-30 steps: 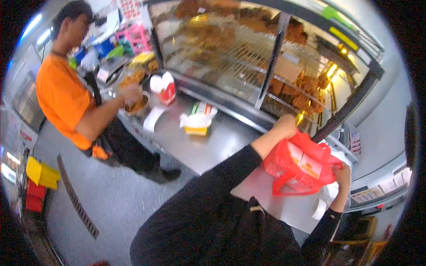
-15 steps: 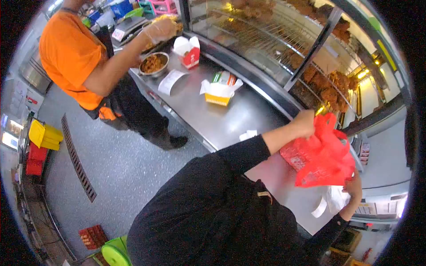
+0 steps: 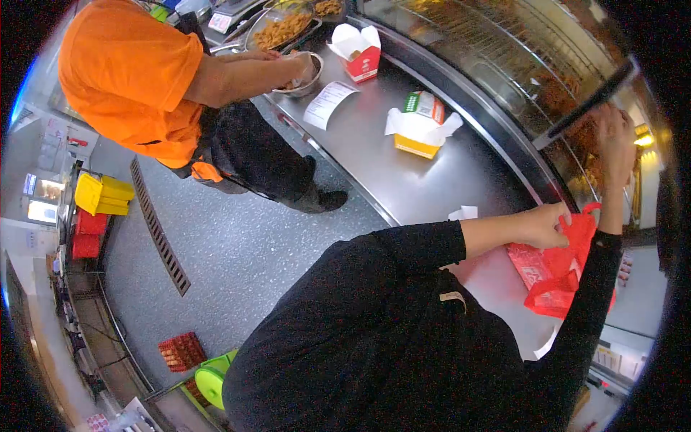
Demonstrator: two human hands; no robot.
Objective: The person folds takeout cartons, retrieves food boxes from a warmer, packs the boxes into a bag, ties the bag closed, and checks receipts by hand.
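My left hand [image 3: 545,226] is closed on the upper edge of a red plastic carrier bag [image 3: 553,279], which rests on the steel counter with white print on its side. My right hand [image 3: 615,133] is raised beyond the bag, fingers stretched upward by the dark frame bar [image 3: 590,104] of the heated display cabinet. Nothing shows in that hand; whether it touches the frame I cannot tell. My right forearm hides part of the bag. Left of the bag sits a yellow box [image 3: 417,146] lined with white paper, a green, white and orange carton [image 3: 425,107] in it.
A co-worker in an orange shirt [image 3: 129,72] stands at left, hands at a metal bowl [image 3: 309,81]. Near them are a red-and-white food box [image 3: 361,63] and a paper receipt [image 3: 330,104]. Wire racks [image 3: 497,43] fill the cabinet. A small white paper [image 3: 463,213] lies by my left forearm.
My right hand has left the bag's lower side and risen to the display cabinet. My left hand still holds the bag, now lower and flatter. The co-worker's hand has moved to the bowl.
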